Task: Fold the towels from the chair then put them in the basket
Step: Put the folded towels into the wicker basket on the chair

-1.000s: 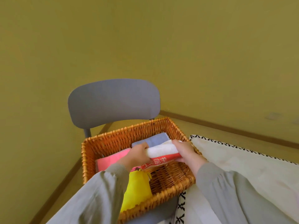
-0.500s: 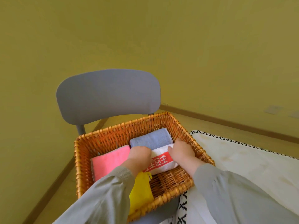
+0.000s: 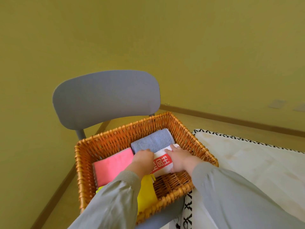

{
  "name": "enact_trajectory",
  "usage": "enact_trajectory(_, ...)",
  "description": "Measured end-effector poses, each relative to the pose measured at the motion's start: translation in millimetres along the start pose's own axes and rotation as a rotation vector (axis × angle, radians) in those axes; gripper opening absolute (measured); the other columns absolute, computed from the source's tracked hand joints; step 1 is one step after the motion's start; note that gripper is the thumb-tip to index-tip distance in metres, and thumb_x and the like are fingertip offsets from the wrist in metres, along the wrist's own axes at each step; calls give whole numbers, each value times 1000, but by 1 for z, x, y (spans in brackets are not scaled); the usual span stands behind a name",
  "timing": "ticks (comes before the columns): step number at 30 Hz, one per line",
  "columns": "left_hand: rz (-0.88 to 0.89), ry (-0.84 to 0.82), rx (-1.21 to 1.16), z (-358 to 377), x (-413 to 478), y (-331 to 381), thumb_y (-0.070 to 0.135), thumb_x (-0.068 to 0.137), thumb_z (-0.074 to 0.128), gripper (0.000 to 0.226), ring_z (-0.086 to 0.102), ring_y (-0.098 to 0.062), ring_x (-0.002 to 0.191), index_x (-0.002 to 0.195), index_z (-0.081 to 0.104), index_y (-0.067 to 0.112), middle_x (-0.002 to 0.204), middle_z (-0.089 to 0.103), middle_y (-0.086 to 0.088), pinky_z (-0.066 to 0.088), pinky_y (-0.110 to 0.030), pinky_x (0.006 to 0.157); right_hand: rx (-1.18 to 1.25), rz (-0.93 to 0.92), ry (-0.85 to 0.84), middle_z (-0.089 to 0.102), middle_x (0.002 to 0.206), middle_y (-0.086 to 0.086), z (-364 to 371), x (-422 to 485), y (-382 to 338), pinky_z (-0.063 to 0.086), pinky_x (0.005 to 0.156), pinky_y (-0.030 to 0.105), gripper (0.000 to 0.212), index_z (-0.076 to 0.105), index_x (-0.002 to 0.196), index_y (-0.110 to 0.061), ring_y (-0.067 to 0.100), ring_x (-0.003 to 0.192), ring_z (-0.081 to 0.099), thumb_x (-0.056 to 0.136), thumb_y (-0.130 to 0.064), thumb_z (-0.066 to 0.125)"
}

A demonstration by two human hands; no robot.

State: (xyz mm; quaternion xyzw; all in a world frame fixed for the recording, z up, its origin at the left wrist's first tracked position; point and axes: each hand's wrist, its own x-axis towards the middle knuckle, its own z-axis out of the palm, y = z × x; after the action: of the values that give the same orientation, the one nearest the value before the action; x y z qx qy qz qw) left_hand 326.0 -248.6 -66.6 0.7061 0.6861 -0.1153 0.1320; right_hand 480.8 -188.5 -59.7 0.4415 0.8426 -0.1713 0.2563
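Note:
A wicker basket [image 3: 194,142] stands on the seat of a grey chair [image 3: 107,98]. Inside it lie a folded blue towel [image 3: 153,141] at the back, a pink towel [image 3: 113,166] on the left and a yellow towel [image 3: 146,194] in front. A folded white towel with a red band [image 3: 162,162] lies beside the blue one. My left hand [image 3: 142,160] holds the white towel's left end with curled fingers. My right hand [image 3: 181,160] lies on its right end, fingers stretched over the top and thumb at the near side.
A white cloth with a black patterned edge [image 3: 247,162] covers the surface to the right of the chair. A yellow-green wall stands behind, with a wooden skirting board [image 3: 231,119] along the floor.
The white towel has gone down from above the basket's rim to the bottom, next to the blue towel. Both hands went down with it.

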Motion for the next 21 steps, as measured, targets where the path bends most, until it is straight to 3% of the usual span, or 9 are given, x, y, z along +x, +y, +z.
enact_trajectory(3, -32, 47, -104, -4, -5, -1, 25, 94, 48, 29, 56, -25, 106, 118, 59, 15, 117, 56, -6, 46, -33, 84, 55, 49, 43, 17, 156, 9, -7, -10, -6, 38, 104, 40, 70, 26, 147, -21, 29, 138, 29, 85, -30, 58)
enact_trajectory(5, -60, 90, -178, -8, -10, -1, 25, 94, 46, 32, 56, -23, 109, 123, 59, 17, 120, 56, -4, 47, -32, 83, 113, 98, 218, 42, 138, 7, -12, -21, -8, 46, 82, 34, 43, 46, 131, -16, 26, 117, 50, 88, -16, 50)
enact_trajectory(7, -53, 123, -217, -14, -15, 3, 25, 94, 46, 36, 53, -21, 113, 128, 56, 20, 124, 54, -2, 45, -31, 83, 159, 148, 393, 52, 118, 5, -17, -35, -9, 43, 68, 31, 29, 56, 116, -14, 24, 97, 57, 89, -11, 45)
enact_trajectory(13, 3, 255, -281, -40, -34, 45, 24, 95, 48, 38, 49, -21, 119, 132, 54, 18, 130, 52, -2, 43, -32, 92, 210, 145, 711, 56, 115, 3, -25, -84, 17, 43, 77, 30, 26, 59, 112, -15, 24, 106, 53, 89, -15, 46)
enact_trajectory(15, 43, 322, -288, -49, -39, 67, 25, 96, 47, 33, 50, -21, 115, 126, 58, 16, 127, 54, -3, 45, -33, 89, 224, 159, 790, 56, 114, 4, -24, -100, 32, 44, 78, 31, 28, 59, 112, -13, 24, 106, 52, 88, -14, 45)
enact_trajectory(18, 132, 439, -285, -61, -47, 108, 18, 94, 48, 29, 50, -20, 114, 119, 62, 12, 125, 56, -4, 45, -30, 86, 292, 216, 836, 56, 116, 2, -18, -126, 64, 44, 78, 31, 29, 59, 113, -14, 23, 107, 52, 88, -14, 45)
enact_trajectory(21, 205, 472, -267, -68, -51, 148, 14, 91, 49, 40, 43, -22, 123, 131, 55, 14, 134, 51, -4, 39, -32, 101, 331, 293, 814, 56, 118, 3, -6, -148, 97, 43, 74, 30, 29, 58, 115, -13, 24, 107, 52, 89, -15, 46)
